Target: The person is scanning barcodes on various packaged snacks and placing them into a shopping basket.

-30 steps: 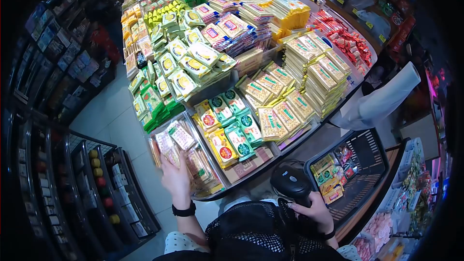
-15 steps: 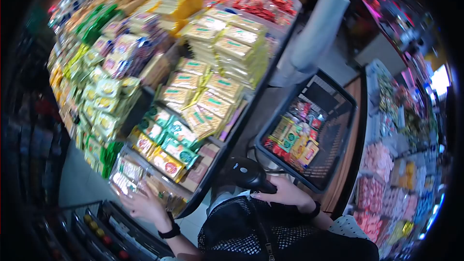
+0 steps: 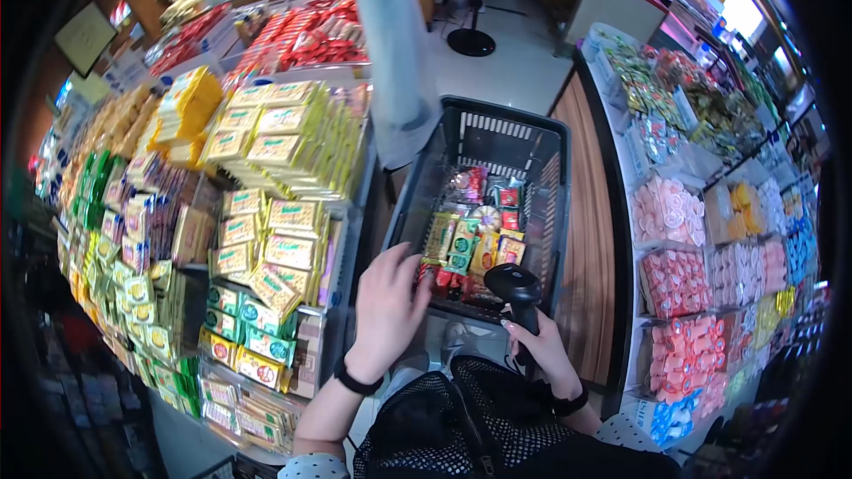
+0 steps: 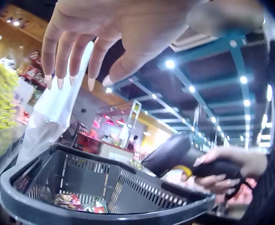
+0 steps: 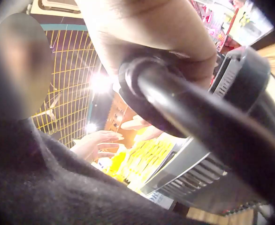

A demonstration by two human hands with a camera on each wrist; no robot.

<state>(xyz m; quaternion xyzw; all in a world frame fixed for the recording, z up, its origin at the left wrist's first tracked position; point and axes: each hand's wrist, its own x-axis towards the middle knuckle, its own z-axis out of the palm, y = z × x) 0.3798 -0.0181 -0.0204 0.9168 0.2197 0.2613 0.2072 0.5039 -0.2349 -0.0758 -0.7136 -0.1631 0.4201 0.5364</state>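
My left hand (image 3: 389, 312) hovers over the near left rim of a dark plastic shopping basket (image 3: 561, 213), its palm down and fingers loosely extended. Nothing shows in that hand in the left wrist view, where its fingers (image 4: 64, 56) hang down above the basket. My right hand (image 3: 546, 353) grips the handle of a black handheld barcode scanner (image 3: 513, 286), whose head overlaps the basket's near right corner. A thick black handle or cord (image 5: 184, 103) crosses the right wrist view below that hand. Inside the basket lie snack packets (image 3: 462, 244) in green, yellow and red.
On the left, a display stand holds stacked yellow biscuit packs (image 3: 288, 129) and a clear bin of snacks (image 3: 244, 412). A roll of plastic bags (image 3: 390, 44) stands beyond the basket's left corner. To the right runs a wood-sided counter (image 3: 586, 239) with pink bagged goods (image 3: 679, 279).
The view has turned rightward. My left hand has left the clear snack bin at the stand's near corner and come over to the basket. My right hand keeps holding the scanner, now nearer the basket.
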